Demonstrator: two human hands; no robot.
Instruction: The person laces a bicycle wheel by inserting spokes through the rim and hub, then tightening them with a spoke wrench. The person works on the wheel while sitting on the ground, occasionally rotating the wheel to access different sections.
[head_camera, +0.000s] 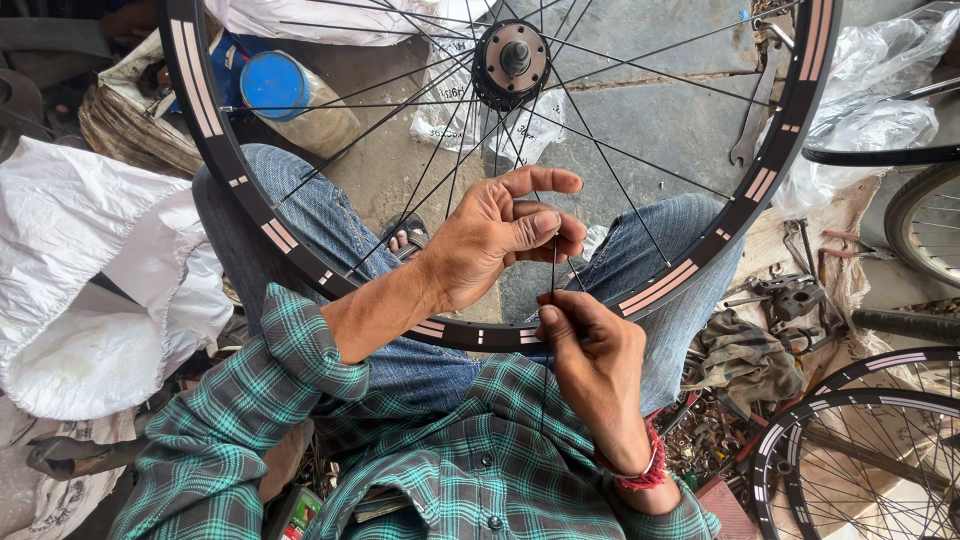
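Right hand (590, 350) pinches loose spoke (553, 270) near rim (480, 336) on lap. Left hand (500, 235) pinches same spoke higher. Spoke thin, stiff, springy, likely slippery; hold near end. Hub (511, 62) beyond; blue-lidded can (285, 90) on floor.

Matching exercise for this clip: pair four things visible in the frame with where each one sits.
Things:
1. hub
2. blue-lidded container
3. red thread band
4. flat wrench

Places:
A. on the right wrist
B. on the ground, upper left, seen through the spokes
C. at the wheel's centre, top middle
D. on the stone floor, upper right, inside the rim's arc

Pairs: 1-C, 2-B, 3-A, 4-D.

The left hand and right hand both pinch one thin spoke just above the black rim.
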